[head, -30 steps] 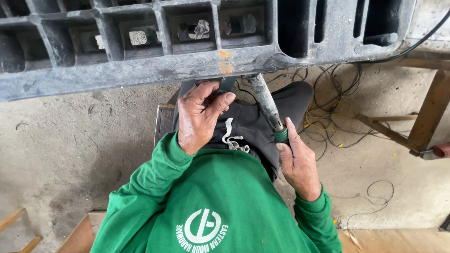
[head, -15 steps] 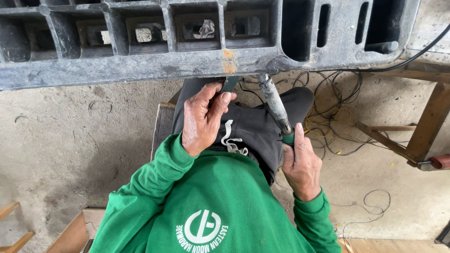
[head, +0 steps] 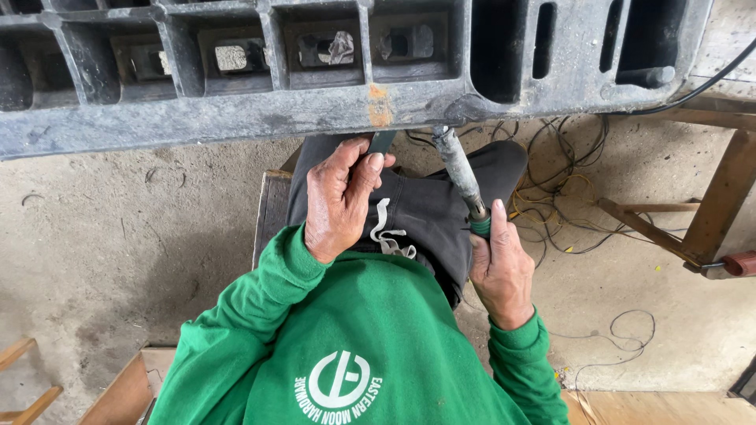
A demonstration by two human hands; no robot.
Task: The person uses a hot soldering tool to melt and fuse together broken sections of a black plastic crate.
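A large dark grey plastic part [head: 236, 118] with ribbed pockets spans the top of the head view, with an orange-brown mark [head: 379, 105] on its lower edge. My left hand [head: 339, 201] pinches a thin dark strip [head: 383, 142] and holds it up against that edge beside the mark. My right hand [head: 498, 264] grips the green handle of a soldering iron [head: 459, 169]; its grey barrel points up and its tip touches the part's edge just right of the mark. I sit in a green sweatshirt and dark shorts.
Tangled wires [head: 567, 181] lie on the concrete floor at the right. A wooden frame [head: 693, 228] with a red-handled tool [head: 740, 264] stands at the far right. Wooden pieces [head: 24, 378] sit at lower left, and a wooden box edge [head: 126, 386] lies below my left sleeve.
The iron's tip has moved up to the part's edge. My left hand has shifted slightly with the strip. The view has drifted a little.
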